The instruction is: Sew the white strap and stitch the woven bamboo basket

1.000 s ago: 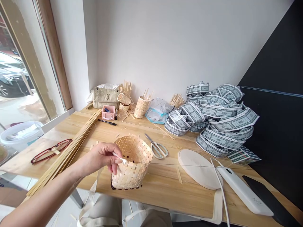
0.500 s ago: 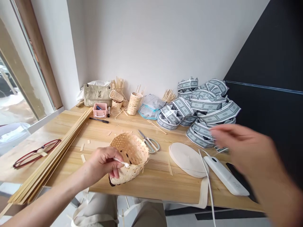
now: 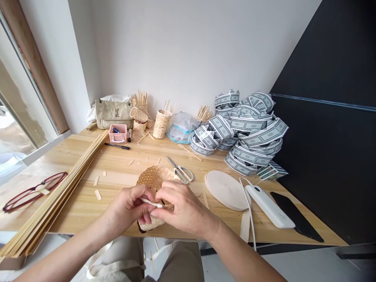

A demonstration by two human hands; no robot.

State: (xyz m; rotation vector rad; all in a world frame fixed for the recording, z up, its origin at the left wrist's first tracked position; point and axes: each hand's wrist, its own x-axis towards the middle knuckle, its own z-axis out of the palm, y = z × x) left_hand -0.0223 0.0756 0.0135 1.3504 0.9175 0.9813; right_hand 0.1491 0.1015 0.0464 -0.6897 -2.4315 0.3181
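A small woven basket [image 3: 151, 177] of pale wood strips sits near the table's front edge, its mouth tipped toward the back. My left hand [image 3: 131, 203] is closed on a narrow white fabric strip [image 3: 153, 203] at the basket's near rim. Directly across from it, my right hand [image 3: 183, 207] has its fingers drawn together over the rim, close to the strip's end. Whatever is between those right fingertips is hidden. Both hands cover much of the basket's near side.
Scissors [image 3: 182, 171] lie behind the basket. Right of them are a roll of cream tape [image 3: 225, 188], a white power bank [image 3: 270, 207] with a cable and a dark flat object [image 3: 296, 217]. Long wooden strips [image 3: 64, 184] and red glasses [image 3: 35, 191] lie left. Patterned bands [image 3: 249, 133] are piled behind.
My right hand has come in from the far right to the basket rim, beside my left hand. The left hand keeps its hold on the strip. The view has shifted slightly.
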